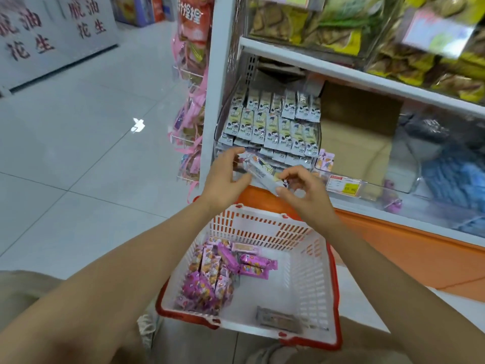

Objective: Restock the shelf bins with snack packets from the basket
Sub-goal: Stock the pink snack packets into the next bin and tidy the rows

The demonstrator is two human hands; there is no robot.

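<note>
A white basket with a red rim point(309, 279) sits on the floor below me, holding several pink and purple snack packets point(217, 274) at its left side. My left hand point(225, 177) and my right hand point(301, 185) together hold a small stack of white snack packets point(259, 169) just in front of the clear shelf bin point(219, 122). That bin is filled with rows of matching white and pale green packets point(273, 122). Fingers of both hands curl round the ends of the stack.
To the right, a second clear bin point(367, 185) lined with brown cardboard holds little, with a price tag on its front. Bagged snacks fill the shelf above point(341, 24). Pink hanging packs point(191, 82) flank the shelf's left post. Grey tiled floor spreads left.
</note>
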